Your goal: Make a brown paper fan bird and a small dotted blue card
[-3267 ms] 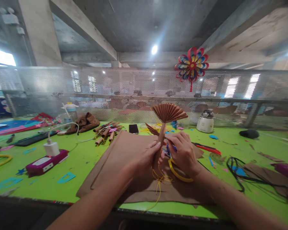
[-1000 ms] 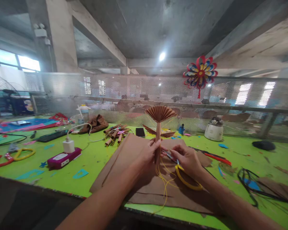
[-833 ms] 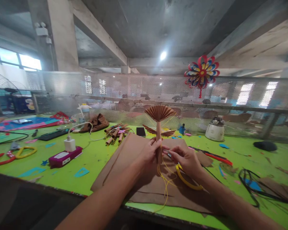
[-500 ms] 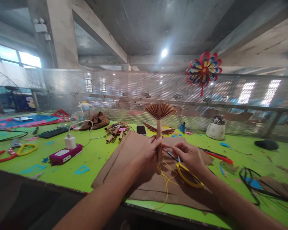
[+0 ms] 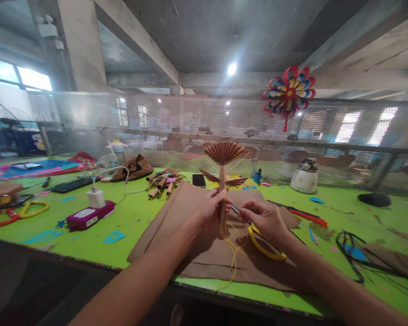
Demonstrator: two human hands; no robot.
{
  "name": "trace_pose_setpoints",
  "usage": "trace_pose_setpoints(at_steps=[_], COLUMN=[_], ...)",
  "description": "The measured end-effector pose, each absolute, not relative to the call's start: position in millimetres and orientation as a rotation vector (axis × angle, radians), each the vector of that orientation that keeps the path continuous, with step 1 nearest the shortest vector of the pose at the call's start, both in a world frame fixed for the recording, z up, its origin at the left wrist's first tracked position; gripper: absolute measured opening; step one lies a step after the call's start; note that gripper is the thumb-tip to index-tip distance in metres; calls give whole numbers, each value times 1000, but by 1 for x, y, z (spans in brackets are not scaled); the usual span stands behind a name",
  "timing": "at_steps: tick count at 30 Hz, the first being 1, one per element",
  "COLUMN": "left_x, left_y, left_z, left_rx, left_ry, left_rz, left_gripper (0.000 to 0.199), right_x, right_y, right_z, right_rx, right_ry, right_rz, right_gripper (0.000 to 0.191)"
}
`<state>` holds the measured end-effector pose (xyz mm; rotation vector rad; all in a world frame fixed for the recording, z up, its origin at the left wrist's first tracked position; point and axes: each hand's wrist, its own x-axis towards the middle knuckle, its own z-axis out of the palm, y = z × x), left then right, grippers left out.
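Note:
My left hand (image 5: 209, 209) grips the stem of a brown pleated paper fan (image 5: 225, 152) and holds it upright over brown paper sheets (image 5: 177, 213) on the green table. My right hand (image 5: 267, 219) holds yellow-handled scissors (image 5: 260, 237), their blades pointing at the stem just beside my left fingers. Thin yellow strings (image 5: 233, 253) hang from the stem down onto the brown paper.
A purple power strip with a white charger (image 5: 90, 213) lies at the left. Rolled brown paper tubes (image 5: 161, 181), a black phone (image 5: 199, 179) and a second brown fan (image 5: 224, 180) lie behind. A white appliance (image 5: 304, 176), red-handled scissors (image 5: 306, 215) and black cables (image 5: 357, 246) are at the right. A mesh fence carries a paper pinwheel (image 5: 289, 88).
The fan stays upright in my left hand. My right hand has brought the scissor blades closer to the stem. The view has swung a little to the left.

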<state>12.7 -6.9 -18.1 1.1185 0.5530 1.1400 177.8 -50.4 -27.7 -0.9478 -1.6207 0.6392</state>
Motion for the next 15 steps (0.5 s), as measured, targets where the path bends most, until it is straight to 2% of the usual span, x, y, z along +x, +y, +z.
trace_pose_setpoints(at_steps=[3, 8, 12, 15], left_x=[11, 11, 12, 13], left_y=[-6, -5, -9, -16], left_z=[-18, -19, -18, -14], left_rx=[1111, 1116, 1182, 1248], left_ry=[535, 516, 512, 582], left_rz=[1144, 1141, 1082, 1045], left_gripper=[17, 26, 28, 28], right_x=[179, 182, 191, 203], right_y=[-51, -45, -38, -41], right_z=[-30, -34, -27, -14], right_rx=[-976, -1071, -1023, -934], right_ry=[-1710, -1796, -1552, -1343], right_rz=[571, 370, 222, -12], right_gripper=[22, 39, 24, 14])
